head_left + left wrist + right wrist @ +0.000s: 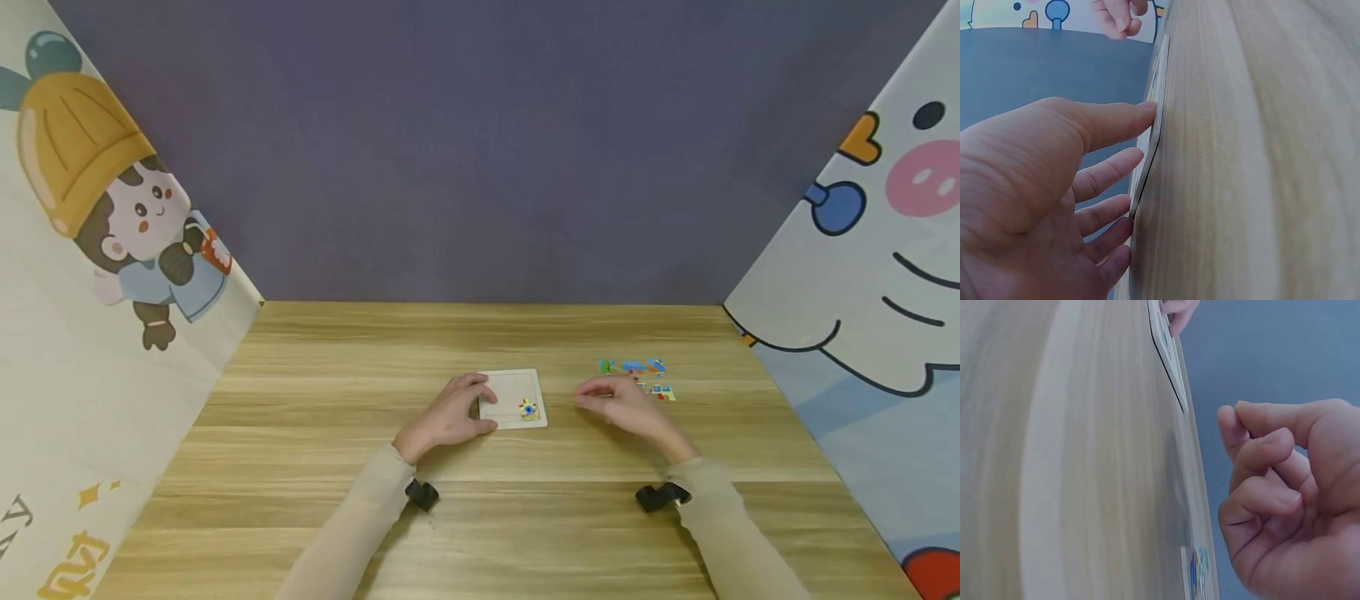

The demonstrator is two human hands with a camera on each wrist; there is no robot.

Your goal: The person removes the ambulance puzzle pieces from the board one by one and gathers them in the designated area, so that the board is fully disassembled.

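A pale square puzzle board (512, 387) lies on the table, with one colourful puzzle piece (528, 410) at its lower right corner. My left hand (448, 412) rests at the board's left side, thumb at the near edge and fingers spread along the far left corner. In the left wrist view the thumb tip touches the rim of the board (1159, 119). To the right of the board, my right hand (618, 404) hovers over the table, thumb and index fingertips together and the other fingers curled. Nothing shows between the fingertips of the right hand (1285, 487).
Several colourful puzzle pieces (633, 367) lie flat beyond the right hand, partly hidden by it. A wood-grain table (337, 358) meets a dark back wall (480, 167). Cartoon-printed panels (862, 333) stand at both sides. Each wrist carries a small black camera (424, 497).
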